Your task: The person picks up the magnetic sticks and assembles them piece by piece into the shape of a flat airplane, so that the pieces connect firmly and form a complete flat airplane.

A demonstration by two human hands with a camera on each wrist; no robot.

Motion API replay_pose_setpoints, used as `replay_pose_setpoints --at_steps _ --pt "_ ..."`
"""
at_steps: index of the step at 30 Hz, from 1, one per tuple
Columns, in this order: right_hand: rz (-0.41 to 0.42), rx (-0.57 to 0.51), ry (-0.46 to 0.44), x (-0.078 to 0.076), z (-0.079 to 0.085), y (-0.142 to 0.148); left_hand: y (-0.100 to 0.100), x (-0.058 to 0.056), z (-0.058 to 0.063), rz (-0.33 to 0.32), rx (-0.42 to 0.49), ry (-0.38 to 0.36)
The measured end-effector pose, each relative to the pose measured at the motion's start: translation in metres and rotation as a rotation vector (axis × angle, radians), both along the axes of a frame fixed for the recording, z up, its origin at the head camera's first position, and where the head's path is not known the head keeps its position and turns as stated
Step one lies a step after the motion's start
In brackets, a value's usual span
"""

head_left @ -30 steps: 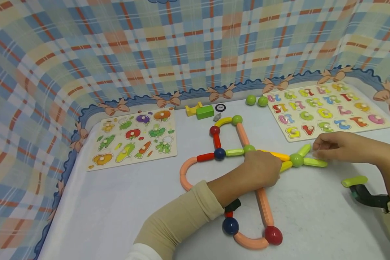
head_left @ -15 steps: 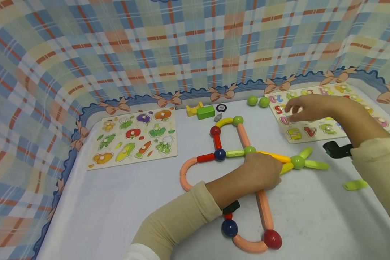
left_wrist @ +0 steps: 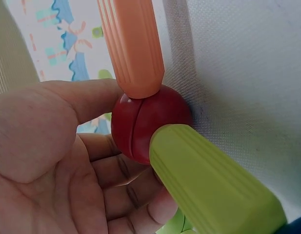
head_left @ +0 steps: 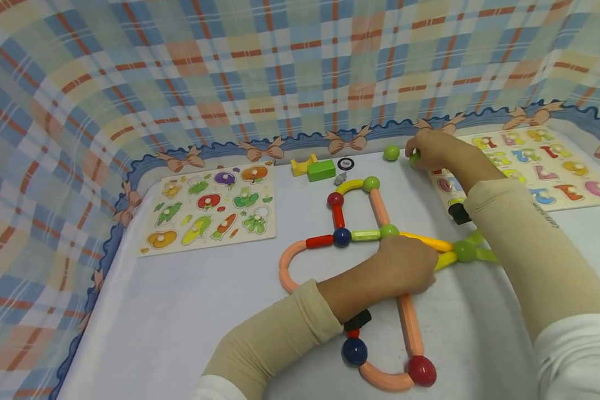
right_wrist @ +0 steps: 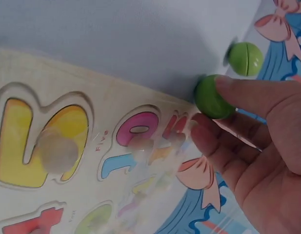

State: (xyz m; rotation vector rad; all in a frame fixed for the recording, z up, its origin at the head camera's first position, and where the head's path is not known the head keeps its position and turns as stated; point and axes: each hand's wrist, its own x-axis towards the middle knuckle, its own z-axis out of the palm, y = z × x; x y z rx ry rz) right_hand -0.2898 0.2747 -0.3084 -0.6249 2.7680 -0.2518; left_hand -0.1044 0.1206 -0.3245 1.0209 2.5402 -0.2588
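My left hand [head_left: 409, 264] rests over the middle of a flat figure made of magnetic sticks and balls. In the left wrist view its thumb and fingers curl round a red ball [left_wrist: 150, 122], to which a peach stick [left_wrist: 133, 44] and a light green stick [left_wrist: 213, 180] are joined. At the back of the table, my right hand [head_left: 437, 150] has its thumb and fingers on a green ball [right_wrist: 211, 100]. A second green ball [head_left: 391, 153] sits just left of it. Under my right forearm, a green ball [head_left: 465, 251] with yellow and green sticks is partly hidden.
A vegetable peg puzzle [head_left: 210, 205] lies at the left, and a number peg puzzle [head_left: 545, 161] at the back right, partly under my right arm. A green block [head_left: 321, 170], a yellow piece [head_left: 302, 165] and a black disc [head_left: 346, 163] lie near the curtain [head_left: 300, 66].
My right hand has moved from beside the green sticks, up and left over the number puzzle, to the right-hand green ball at the back. The left hand has stayed in place.
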Motion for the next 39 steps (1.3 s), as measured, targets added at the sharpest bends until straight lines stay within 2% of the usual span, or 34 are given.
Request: replay_pose_setpoints --at_steps 4,7,9,13,17,20,23,26,32,39 --pt "0.024 -0.064 0.026 0.012 0.003 0.007 0.001 0.000 0.001 0.011 -0.017 0.003" --pt "0.031 -0.125 0.049 0.030 0.013 0.017 0.002 0.000 0.002 0.010 -0.024 -0.006" --pt "0.011 -0.152 0.043 0.047 0.022 0.026 0.002 0.000 0.001 0.005 -0.021 -0.011" --pt "-0.055 -0.155 -0.016 0.091 0.032 0.048 0.002 -0.001 0.000 0.012 -0.017 -0.016" --pt "-0.116 -0.103 -0.058 0.132 0.020 0.075 0.003 -0.001 0.000 0.012 -0.014 0.000" --pt "-0.156 -0.051 -0.052 0.150 0.001 0.093 0.004 0.000 0.001 0.011 -0.018 0.011" --pt "-0.158 -0.059 -0.024 0.158 -0.017 0.105 0.005 0.001 0.002 0.019 -0.027 0.007" --pt "-0.140 -0.111 0.005 0.162 -0.026 0.104 0.005 0.001 0.003 0.021 -0.034 0.006" --pt "-0.110 -0.138 0.030 0.164 -0.027 0.090 0.005 0.002 0.002 0.016 -0.027 0.018" --pt "-0.106 -0.154 0.049 0.161 -0.030 0.086 0.003 0.003 0.004 -0.002 -0.020 0.017"
